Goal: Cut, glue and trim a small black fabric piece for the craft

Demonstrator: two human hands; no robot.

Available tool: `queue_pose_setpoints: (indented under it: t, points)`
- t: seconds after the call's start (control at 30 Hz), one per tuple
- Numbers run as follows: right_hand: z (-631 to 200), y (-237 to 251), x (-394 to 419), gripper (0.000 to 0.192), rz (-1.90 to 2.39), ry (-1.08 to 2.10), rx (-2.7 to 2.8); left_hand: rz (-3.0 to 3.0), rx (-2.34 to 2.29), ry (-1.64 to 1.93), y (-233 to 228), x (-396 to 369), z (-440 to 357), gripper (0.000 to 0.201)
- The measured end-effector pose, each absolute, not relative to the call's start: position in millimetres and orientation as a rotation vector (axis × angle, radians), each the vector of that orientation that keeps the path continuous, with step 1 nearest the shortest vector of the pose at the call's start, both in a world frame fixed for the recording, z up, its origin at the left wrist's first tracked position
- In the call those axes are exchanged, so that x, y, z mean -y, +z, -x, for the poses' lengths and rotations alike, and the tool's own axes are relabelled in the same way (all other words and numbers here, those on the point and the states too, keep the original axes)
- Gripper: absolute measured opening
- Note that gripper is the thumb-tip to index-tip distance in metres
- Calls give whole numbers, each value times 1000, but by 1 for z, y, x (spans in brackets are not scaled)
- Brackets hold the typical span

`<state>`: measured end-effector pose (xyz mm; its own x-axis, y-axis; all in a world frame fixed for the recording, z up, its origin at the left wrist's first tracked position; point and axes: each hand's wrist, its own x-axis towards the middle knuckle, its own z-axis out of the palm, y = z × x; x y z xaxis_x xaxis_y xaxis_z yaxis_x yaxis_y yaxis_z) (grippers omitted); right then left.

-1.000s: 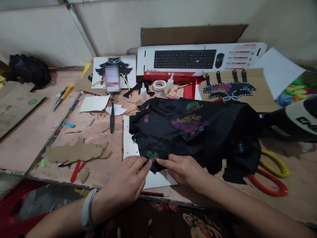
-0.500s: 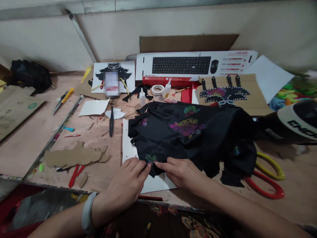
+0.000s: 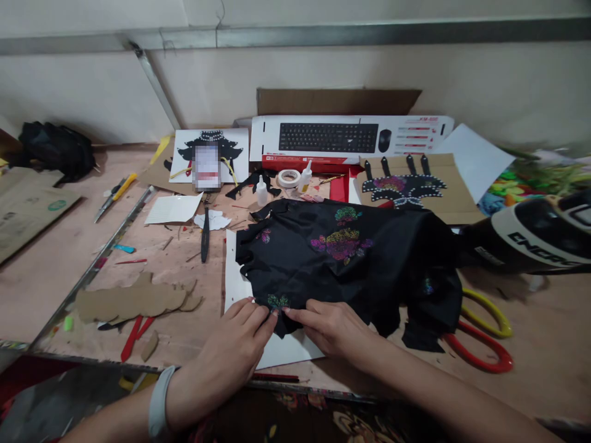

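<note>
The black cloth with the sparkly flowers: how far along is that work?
Looks done: a beaded black cutout lies on cardboard at the back. In hand: the left hand and right hand press the near edge of the black cloth beside a small sequin flower, over white card. Left, I would guess: most of the cloth is uncut.

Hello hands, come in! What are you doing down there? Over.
Left hand and right hand fingertips pressing near edge of black fabric, over white paper. Red scissors lie right, apart.

Both hands (image 3: pixel 282 335) press black fabric (image 3: pixel 351 258) onto white sheet (image 3: pixel 286 347).
</note>
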<state>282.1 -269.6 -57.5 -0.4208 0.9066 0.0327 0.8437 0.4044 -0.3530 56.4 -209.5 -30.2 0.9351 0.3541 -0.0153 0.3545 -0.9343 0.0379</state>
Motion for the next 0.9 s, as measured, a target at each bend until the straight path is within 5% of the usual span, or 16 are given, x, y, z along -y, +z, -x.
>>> queue_pose_setpoints:
  t: [0.6, 0.9]
  points:
    - [-281, -56, 273, 47, 1554, 340, 2444, -3061, -596, -7, -34, 211, -56, 43]
    - [-283, -63, 272, 30, 1445, 259, 2270, -3071, -577, -7, -29, 210, -56, 41]
